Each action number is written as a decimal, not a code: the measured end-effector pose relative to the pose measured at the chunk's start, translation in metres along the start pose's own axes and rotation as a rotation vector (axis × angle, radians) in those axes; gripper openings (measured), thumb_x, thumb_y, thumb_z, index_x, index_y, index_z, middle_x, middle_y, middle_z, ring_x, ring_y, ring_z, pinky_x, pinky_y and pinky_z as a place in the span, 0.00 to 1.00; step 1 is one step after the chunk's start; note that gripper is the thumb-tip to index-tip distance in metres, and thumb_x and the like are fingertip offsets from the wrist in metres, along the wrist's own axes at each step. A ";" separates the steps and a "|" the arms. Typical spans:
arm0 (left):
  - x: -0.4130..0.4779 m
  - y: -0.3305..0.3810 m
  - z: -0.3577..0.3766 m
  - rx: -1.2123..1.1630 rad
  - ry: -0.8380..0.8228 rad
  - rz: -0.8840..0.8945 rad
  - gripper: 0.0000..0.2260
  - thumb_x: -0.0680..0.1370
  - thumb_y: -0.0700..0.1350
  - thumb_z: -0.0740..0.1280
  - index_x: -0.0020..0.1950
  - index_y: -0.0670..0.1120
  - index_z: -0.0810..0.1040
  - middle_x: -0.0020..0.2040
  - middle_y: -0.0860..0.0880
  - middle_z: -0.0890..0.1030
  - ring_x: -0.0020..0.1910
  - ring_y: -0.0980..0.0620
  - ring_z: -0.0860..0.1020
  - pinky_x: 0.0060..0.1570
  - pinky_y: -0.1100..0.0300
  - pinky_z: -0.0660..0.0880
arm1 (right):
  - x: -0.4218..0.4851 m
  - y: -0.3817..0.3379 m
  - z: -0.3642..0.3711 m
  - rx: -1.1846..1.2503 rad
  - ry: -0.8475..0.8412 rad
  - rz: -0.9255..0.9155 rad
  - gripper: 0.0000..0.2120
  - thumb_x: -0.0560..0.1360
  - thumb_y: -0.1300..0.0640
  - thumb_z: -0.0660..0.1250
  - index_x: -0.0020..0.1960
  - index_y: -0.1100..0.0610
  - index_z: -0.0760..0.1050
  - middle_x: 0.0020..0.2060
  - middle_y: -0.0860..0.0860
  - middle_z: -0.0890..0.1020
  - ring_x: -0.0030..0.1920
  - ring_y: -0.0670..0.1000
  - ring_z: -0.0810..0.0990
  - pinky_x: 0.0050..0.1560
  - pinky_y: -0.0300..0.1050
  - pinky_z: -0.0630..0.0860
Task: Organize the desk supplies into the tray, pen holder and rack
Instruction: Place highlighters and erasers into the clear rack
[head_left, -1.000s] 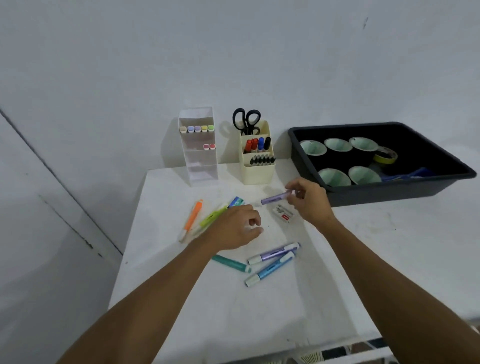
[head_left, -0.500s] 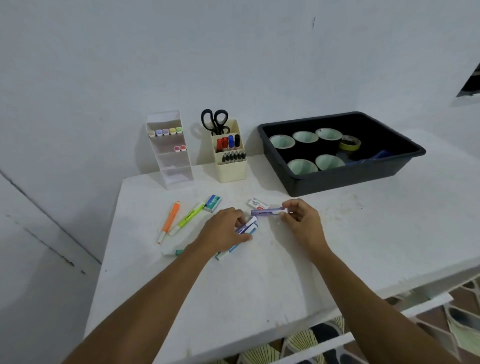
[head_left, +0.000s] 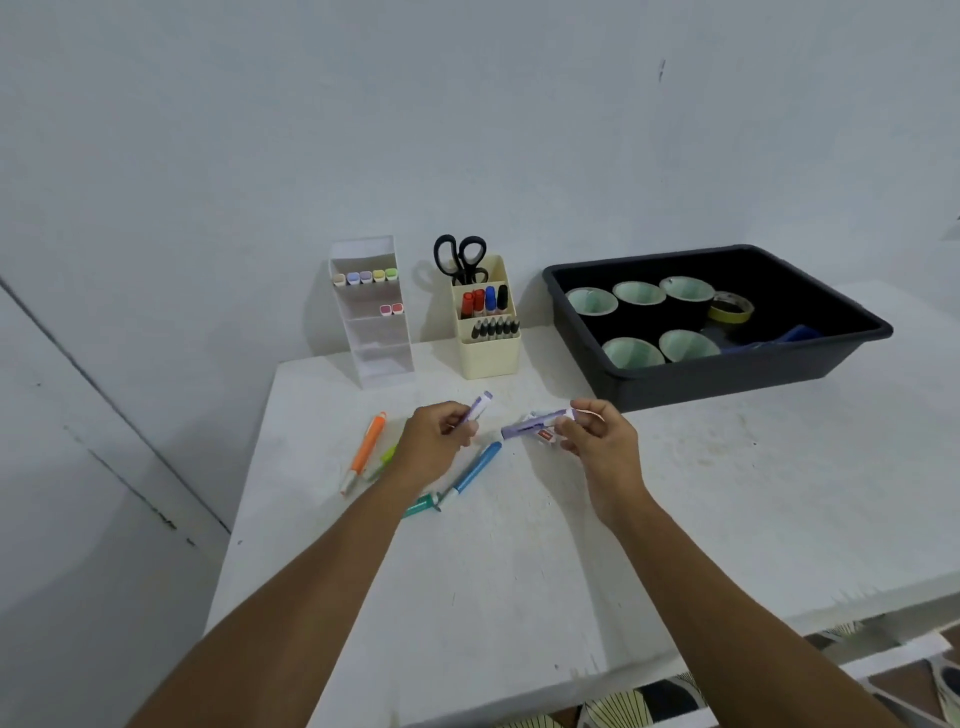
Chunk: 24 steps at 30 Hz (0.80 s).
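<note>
Short of tray (head_left: 727, 376), left fingers (head_left: 456, 425) pinching purple marker (head_left: 481, 406), right fingers (head_left: 570, 432) pinching second marker (head_left: 525, 427)

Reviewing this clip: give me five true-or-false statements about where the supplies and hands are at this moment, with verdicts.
1. The left hand grips a purple highlighter. True.
2. The right hand holds nothing. False: it pinches a second purple highlighter.
3. The scissors lie on the table. False: they stand in the pen holder.
4. The orange highlighter lies on the table. True.
5. The black tray holds no tape. False: several tape rolls sit inside.
</note>
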<state>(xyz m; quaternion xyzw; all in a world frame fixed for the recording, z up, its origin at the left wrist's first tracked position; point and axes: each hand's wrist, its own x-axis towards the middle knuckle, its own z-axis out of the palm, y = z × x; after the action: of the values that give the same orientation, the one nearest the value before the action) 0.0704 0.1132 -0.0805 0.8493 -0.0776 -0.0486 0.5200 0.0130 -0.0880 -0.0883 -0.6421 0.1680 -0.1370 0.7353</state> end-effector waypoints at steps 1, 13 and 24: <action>-0.001 0.002 -0.004 -0.077 -0.002 -0.031 0.06 0.80 0.39 0.65 0.53 0.42 0.80 0.43 0.45 0.82 0.40 0.51 0.77 0.44 0.59 0.75 | 0.001 -0.001 0.004 0.045 0.009 0.019 0.09 0.75 0.61 0.70 0.55 0.57 0.77 0.46 0.53 0.84 0.44 0.50 0.84 0.42 0.37 0.80; 0.002 0.013 -0.058 -0.698 0.086 -0.206 0.08 0.82 0.39 0.60 0.53 0.42 0.78 0.44 0.43 0.76 0.41 0.47 0.79 0.50 0.52 0.79 | 0.012 -0.035 0.080 -0.064 -0.130 -0.053 0.06 0.76 0.59 0.69 0.52 0.53 0.80 0.41 0.48 0.84 0.44 0.50 0.83 0.45 0.40 0.79; 0.004 0.029 -0.128 -0.143 0.439 0.230 0.12 0.77 0.33 0.63 0.56 0.47 0.78 0.46 0.53 0.81 0.40 0.63 0.79 0.40 0.75 0.73 | 0.020 -0.093 0.154 -0.407 -0.287 -0.587 0.07 0.74 0.61 0.71 0.51 0.54 0.79 0.44 0.43 0.83 0.45 0.42 0.81 0.47 0.34 0.78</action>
<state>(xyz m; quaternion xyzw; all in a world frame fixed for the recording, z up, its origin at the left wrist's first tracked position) 0.0928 0.2119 0.0040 0.7860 -0.0555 0.1910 0.5853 0.0978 0.0294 0.0207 -0.8083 -0.1036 -0.2144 0.5385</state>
